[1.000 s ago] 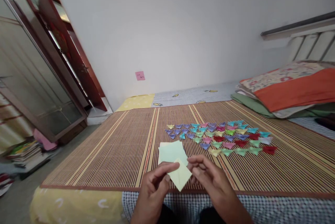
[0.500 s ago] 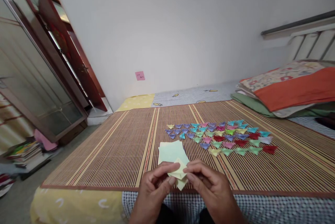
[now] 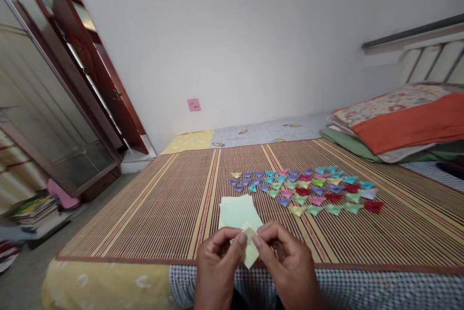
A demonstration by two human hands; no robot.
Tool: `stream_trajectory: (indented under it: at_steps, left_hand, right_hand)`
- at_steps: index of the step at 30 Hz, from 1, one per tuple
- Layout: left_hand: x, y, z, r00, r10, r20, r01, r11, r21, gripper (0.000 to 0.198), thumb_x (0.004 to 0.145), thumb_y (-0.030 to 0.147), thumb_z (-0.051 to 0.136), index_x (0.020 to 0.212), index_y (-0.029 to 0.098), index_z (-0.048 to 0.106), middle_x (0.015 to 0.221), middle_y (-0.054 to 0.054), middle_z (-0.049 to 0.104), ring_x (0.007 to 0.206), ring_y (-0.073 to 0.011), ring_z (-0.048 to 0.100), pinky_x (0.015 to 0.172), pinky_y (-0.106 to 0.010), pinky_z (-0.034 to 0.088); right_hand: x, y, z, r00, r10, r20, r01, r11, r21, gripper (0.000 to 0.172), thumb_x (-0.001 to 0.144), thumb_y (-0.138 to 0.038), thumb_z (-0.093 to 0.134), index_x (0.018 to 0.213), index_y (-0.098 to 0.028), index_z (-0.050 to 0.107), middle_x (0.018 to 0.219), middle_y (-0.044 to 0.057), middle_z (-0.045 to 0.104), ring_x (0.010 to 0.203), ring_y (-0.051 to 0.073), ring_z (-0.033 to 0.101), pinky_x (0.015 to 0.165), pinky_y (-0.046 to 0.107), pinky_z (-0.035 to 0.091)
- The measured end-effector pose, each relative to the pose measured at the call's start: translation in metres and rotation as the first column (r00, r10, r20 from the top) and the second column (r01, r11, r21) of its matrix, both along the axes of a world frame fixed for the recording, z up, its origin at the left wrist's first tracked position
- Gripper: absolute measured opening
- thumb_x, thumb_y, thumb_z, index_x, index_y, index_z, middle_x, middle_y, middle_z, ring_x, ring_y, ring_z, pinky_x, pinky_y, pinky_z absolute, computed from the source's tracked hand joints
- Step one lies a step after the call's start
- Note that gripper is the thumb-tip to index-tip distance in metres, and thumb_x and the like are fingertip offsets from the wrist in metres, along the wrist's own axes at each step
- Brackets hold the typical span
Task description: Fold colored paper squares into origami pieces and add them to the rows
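A pale yellow piece of folded origami paper (image 3: 250, 253) is pinched between my two hands, one corner pointing down towards me. My left hand (image 3: 220, 259) grips its left side, with the thumb pressed on the front. On the right side, my right hand (image 3: 288, 259) holds it the same way, thumb tip near the middle. Just behind the hands lies a stack of pale green paper sheets (image 3: 239, 208) on the mat. Fingers hide parts of the folded paper.
Rows of small folded paper pieces (image 3: 302, 191) in many colours lie on the striped bamboo mat (image 3: 152, 204). Folded bedding (image 3: 409, 126) is piled at the right. A pink note (image 3: 194, 105) sticks to the wall. Books (image 3: 32, 208) are stacked on the left.
Both thumbs have moved up and inward onto the front of the folded paper. Its opened middle fold now looks flatter, and the lower point shows longer.
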State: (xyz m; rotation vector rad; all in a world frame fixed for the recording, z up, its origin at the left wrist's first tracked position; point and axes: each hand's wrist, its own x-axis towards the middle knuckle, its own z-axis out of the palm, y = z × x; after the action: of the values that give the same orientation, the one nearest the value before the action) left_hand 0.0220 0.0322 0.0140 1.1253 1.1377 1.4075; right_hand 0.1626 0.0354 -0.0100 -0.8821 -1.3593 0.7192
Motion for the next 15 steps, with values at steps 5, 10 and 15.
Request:
stream_trajectory:
  at_steps: [5,10,15]
  left_hand:
    - [0.0057,-0.0001,-0.0012,0.997,0.036,0.069,-0.038,0.999,0.018,0.039,0.071,0.048,0.087,0.07,0.015,0.068,0.061,0.0,0.065,0.051,-0.0097,0.054,0.048,-0.017,0.044]
    - [0.008,-0.0022,0.0031,0.998,0.035,0.055,-0.037,0.998,0.052,0.038,0.074,0.046,0.085,0.069,0.016,0.063,0.058,0.002,0.062,0.05,-0.0087,0.054,0.049,-0.016,0.044]
    - [0.0094,-0.0031,0.0053,0.995,0.042,0.089,-0.045,0.998,0.039,0.037,0.073,0.043,0.087,0.074,0.017,0.06,0.06,0.003,0.066,0.05,-0.0089,0.057,0.049,-0.016,0.045]
  right_hand:
    - [-0.0001,-0.0004,-0.0012,0.997,-0.029,0.076,0.027,0.999,0.032,0.024,0.096,-0.026,0.058,0.073,-0.021,0.055,0.069,0.0,0.059,0.064,0.016,0.061,0.06,0.025,0.05]
    - [-0.0021,-0.0009,-0.001,0.992,-0.094,0.08,0.09,0.994,0.053,0.023,0.094,-0.025,0.06,0.072,-0.022,0.054,0.066,-0.001,0.059,0.06,0.016,0.06,0.058,0.024,0.049]
    - [-0.0032,-0.0027,-0.0034,0.995,-0.094,0.031,0.095,0.995,-0.021,0.018,0.093,-0.029,0.064,0.077,-0.021,0.059,0.067,0.0,0.062,0.06,0.016,0.062,0.057,0.024,0.051]
